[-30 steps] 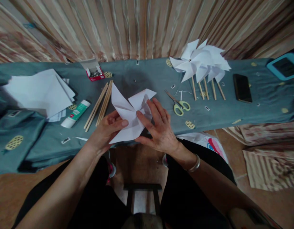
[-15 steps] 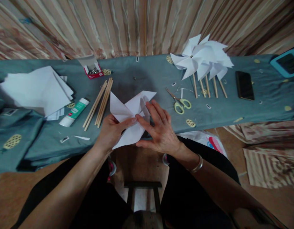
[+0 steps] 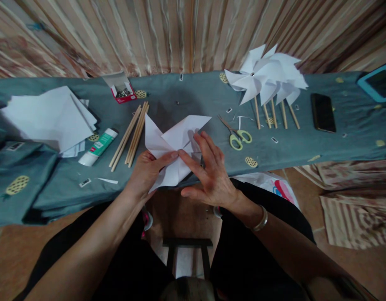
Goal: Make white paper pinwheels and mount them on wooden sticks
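Observation:
A white paper pinwheel [image 3: 170, 171] with folded blades is held over the table's near edge. My left hand [image 3: 147, 169] grips it from the left, thumb pressed on its centre and the other fingers hidden beneath. My right hand [image 3: 208, 171] has its index fingertip on the centre beside that thumb, while its other fingers are spread over the right blade. Just left of the pinwheel lie several wooden sticks [image 3: 138, 136]. Green-handled scissors [image 3: 235, 136] rest to the right of my right hand. Beyond the pinwheel sits a tiny metal pin [image 3: 177, 103].
At the left are a stack of white paper [image 3: 45, 117] and a glue stick [image 3: 98, 147]. Behind the sticks stands an open box of metal pins [image 3: 122, 93]. Several finished pinwheels [image 3: 268, 75] on sticks lie at the back right, near a black phone [image 3: 323, 113] and a blue-framed device [image 3: 379, 82].
The pinwheel's blades have opened out slightly and its lower blade has shifted up. My right thumb has come away from the paper's lower edge. My left hand keeps its hold.

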A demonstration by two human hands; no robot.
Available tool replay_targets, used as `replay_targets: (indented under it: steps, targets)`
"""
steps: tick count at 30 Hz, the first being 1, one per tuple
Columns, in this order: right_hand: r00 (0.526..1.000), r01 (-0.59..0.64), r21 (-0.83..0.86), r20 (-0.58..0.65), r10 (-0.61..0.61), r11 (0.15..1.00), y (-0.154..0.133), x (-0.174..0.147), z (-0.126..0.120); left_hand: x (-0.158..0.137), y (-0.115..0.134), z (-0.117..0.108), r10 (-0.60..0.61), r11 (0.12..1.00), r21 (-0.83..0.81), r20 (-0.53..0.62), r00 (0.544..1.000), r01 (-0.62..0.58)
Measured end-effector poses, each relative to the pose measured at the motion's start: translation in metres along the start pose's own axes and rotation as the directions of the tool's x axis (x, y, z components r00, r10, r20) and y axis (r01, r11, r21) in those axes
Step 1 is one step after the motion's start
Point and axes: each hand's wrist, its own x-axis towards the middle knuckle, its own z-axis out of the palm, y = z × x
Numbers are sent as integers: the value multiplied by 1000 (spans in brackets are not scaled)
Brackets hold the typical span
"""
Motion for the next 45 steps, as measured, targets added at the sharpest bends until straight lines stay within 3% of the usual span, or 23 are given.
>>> replay_targets:
  steps: [5, 14, 22, 27, 30, 33, 36, 38, 41, 45]
  targets:
    - [999, 39, -7, -12, -40, 999, 0, 1, 0, 0, 0, 0, 12, 1000, -22, 6, 1000, -12]
    - [999, -6, -30, 42, 7, 1000, -5, 4, 3, 3, -1, 0, 94, 996, -6, -16, 995, -95]
    - [994, 39, -31, -103, -42, 999, -3, 10, -4, 13, 0, -6, 143, 988, -46, -31, 989, -144]
    - [982, -73, 31, -172, 77, 997, 9, 10, -8, 15, 3, -9, 170, 979, -100, -63, 983, -176]
    - [965, -172, 164, -170, 200, 971, 14, 10, -8, 16, 5, -10, 154, 980, -116, -73, 985, -162]
    - [913, -316, 405, -117, 391, 858, 15, 14, -4, 15, 6, -10, 155, 981, -110, -75, 985, -162]
    - [846, -393, 701, 22, 533, 595, 14, 23, 2, 14, 6, -7, 146, 985, -80, -57, 988, -150]
    - [836, -372, 837, 115, 536, 401, 13, 31, 5, 13, 5, -5, 128, 991, -39, -46, 991, -130]
    - [835, -361, 905, 206, 511, 226, 11, 42, 7, 13, 2, -4, 119, 993, 18, -60, 991, -118]
    - [791, -415, 902, 296, 536, 115, 8, 48, 7, 14, 0, -5, 160, 987, 7, -58, 985, -160]
